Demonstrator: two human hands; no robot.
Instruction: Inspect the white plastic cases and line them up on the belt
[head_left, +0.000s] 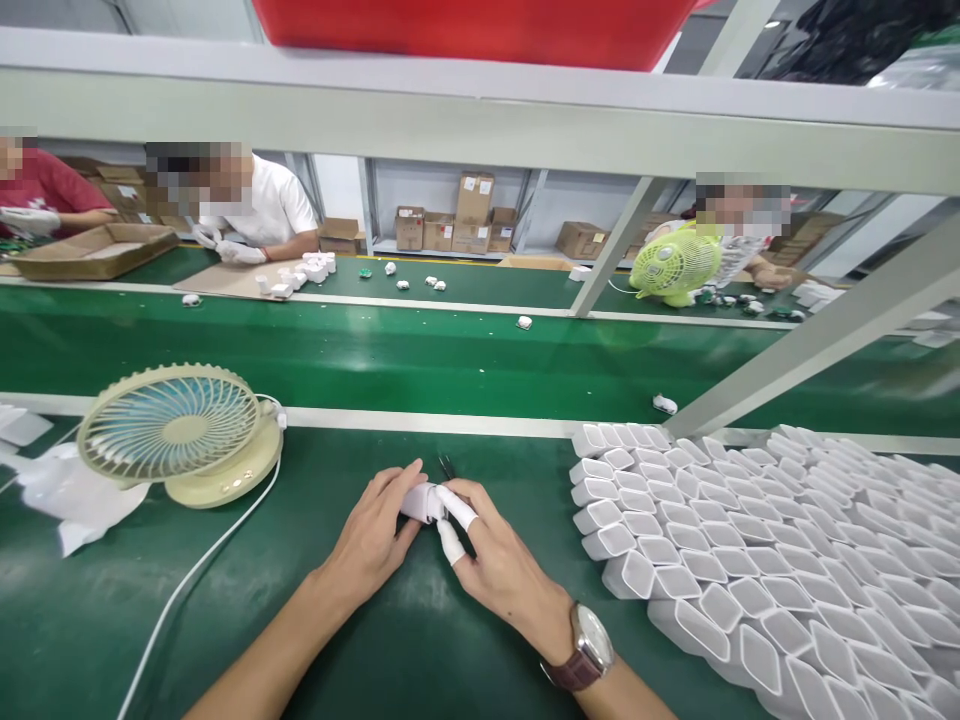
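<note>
Both of my hands meet over the green bench around a small white plastic housing (418, 502). My left hand (379, 520) is closed around the left end of the housing, fingers on top and thumb at the near side. My right hand (499, 550), with white covers on thumb and forefinger, pinches a small white part (437, 505) at the housing's right end. Whether that part is seated in the housing I cannot tell. Just beyond the right fingers lies a dark thin-tipped tool (447, 467), perhaps tweezers, partly hidden by the hand.
Rows of open white housings (690, 540) cover the right of the bench. A desk fan (180, 430) with a white cable stands left, near a crumpled white sheet (79, 495). Beyond runs a green conveyor (360, 360) carrying small white parts. A slanted metal post (817, 330) rises at right; co-workers sit opposite.
</note>
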